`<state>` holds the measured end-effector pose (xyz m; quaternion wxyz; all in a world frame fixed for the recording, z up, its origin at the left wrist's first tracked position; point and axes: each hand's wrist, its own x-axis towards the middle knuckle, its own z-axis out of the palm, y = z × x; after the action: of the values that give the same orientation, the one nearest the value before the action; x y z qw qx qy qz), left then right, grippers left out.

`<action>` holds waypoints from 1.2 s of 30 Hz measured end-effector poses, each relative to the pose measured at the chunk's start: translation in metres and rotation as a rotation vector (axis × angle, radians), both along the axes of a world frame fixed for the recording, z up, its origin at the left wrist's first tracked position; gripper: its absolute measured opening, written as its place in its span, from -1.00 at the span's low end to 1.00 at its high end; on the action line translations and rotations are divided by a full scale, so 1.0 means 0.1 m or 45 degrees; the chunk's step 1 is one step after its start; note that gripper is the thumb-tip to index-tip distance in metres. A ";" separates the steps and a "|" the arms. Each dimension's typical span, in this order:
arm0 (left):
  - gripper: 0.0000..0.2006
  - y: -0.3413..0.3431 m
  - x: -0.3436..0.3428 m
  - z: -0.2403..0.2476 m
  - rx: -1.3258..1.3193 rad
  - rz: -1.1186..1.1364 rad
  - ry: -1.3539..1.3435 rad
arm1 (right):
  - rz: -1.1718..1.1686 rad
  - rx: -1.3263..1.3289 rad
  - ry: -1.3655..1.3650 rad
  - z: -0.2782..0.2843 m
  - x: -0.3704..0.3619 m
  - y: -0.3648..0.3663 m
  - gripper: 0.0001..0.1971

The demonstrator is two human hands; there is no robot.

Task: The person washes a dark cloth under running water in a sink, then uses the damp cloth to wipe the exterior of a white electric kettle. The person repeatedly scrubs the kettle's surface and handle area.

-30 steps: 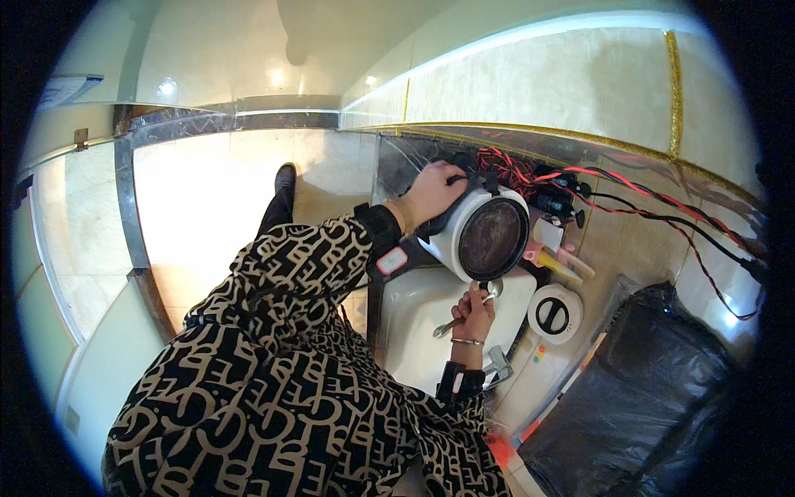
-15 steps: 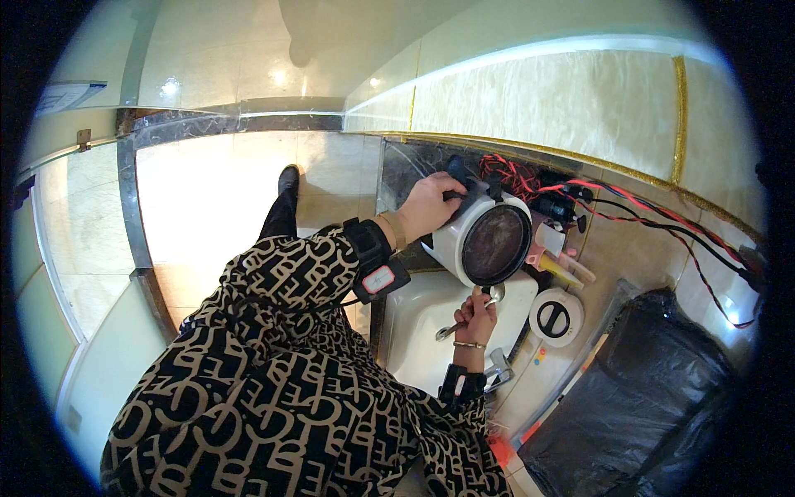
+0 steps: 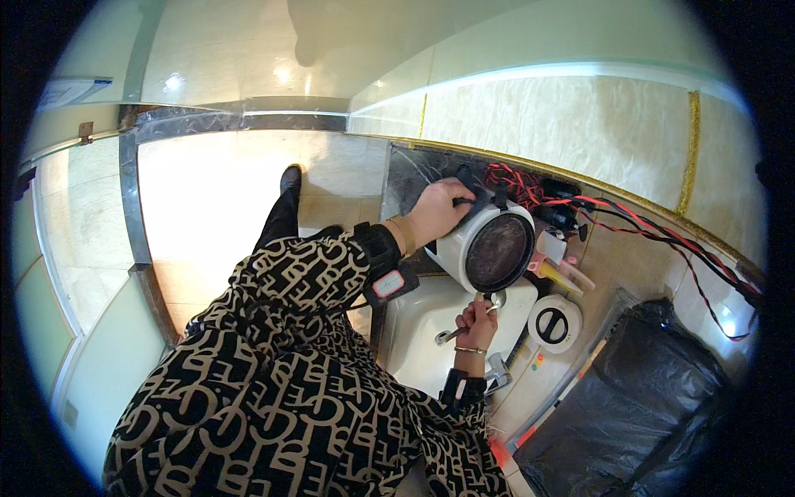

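White cylinder, between left hand and right hand: smooth, glossy shell; end face matt, mottled.
Tool, in right hand: shiny metal.
Basin, under right hand: glossy, ceramic-looking.
Bag, right of right hand: black plastic, wrinkled, glossy.

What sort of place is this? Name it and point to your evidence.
Probably a washroom or similar wash area: a white washbasin with a chrome faucet sits alongside a marble-look wall with gold seams.
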<state>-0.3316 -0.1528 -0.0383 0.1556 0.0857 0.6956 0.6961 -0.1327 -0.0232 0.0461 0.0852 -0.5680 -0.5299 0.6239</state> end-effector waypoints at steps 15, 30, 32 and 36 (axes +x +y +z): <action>-0.75 0.27 -0.27 -0.46 -0.123 -0.354 0.037 | -0.025 -0.023 -0.007 0.01 0.01 0.01 -0.76; -0.64 -0.01 -0.06 -0.73 -0.426 -0.452 -0.042 | -0.070 -0.027 0.051 -0.03 0.02 -0.01 -0.76; -0.63 -0.15 0.05 -0.71 -0.478 -0.470 -0.015 | -0.047 -0.015 0.045 -0.01 -0.02 -0.02 -0.75; -0.62 -0.41 0.28 -0.31 -0.396 -0.548 -0.206 | -0.020 -0.020 0.026 0.03 -0.01 -0.02 -0.74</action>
<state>-0.3036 -0.1941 -0.0692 0.3662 0.1508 0.7452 0.5365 -0.1341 -0.0247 0.0492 0.0910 -0.5664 -0.5197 0.6331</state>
